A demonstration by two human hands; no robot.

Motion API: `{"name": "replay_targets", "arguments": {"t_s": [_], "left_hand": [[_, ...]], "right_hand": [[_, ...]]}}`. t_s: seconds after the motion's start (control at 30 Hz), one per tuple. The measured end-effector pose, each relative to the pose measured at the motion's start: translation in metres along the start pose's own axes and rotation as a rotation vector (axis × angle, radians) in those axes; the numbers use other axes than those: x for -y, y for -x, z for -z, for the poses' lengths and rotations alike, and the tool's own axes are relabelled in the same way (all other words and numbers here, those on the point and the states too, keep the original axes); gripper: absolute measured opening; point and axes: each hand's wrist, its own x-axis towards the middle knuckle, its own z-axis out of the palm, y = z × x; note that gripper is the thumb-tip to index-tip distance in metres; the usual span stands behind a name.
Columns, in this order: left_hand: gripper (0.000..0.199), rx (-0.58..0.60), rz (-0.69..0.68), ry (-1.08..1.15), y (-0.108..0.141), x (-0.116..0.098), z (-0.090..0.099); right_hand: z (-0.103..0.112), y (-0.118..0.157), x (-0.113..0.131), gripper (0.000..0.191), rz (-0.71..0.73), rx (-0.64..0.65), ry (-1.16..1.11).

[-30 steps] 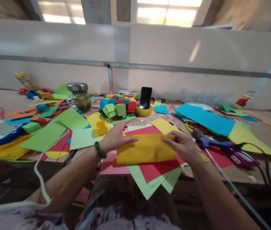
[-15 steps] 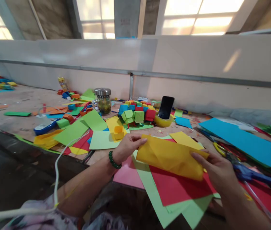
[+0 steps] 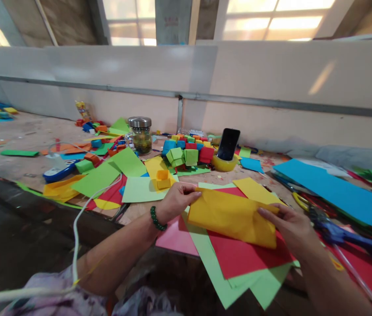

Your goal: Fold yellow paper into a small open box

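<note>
over the red sheet [image 3: 238,259], left hand [image 3: 176,201] and right hand [image 3: 289,223], fingers closed, pinch opposite ends of the yellow paper [image 3: 227,215], long axis between them.

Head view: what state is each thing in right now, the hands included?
Yellow paper: creased, held at both ends
Left hand: pinching its left end
Right hand: gripping its right end, thumb on top
Red sheet: partly covered
Phone: propped up, leaning, screen dark
Glass mug: lid on, contents inside
Small yellow box: open at the top
</note>
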Motion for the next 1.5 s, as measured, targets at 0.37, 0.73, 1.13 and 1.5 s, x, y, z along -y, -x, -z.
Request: {"name": "replay_targets", "arguments": {"t_s": [0.37,0.73,1.13,1.5], "left_hand": [[0.062,0.229,-0.128,-0.706,0.003,0.004,-0.006],[0.023,0.642,-0.564,-1.041,-0.021,-0.025,-0.028],[0.037,0.572,-0.522,-1.097,-0.007,-0.03,-0.037],[0.048,0.592,-0.504,-1.107,-0.008,-0.034,-0.035]], "right_hand": [[-0.016,0.002,0.0,0.039,-0.024,0.201,0.391],[-0.016,0.0,-0.001,0.04,0.1,0.175,0.545],[-0.032,0.051,0.04,0.029,0.798,0.4,0.9],[-0.055,0.099,0.036,0.022,0.892,0.38,1.268]]}}
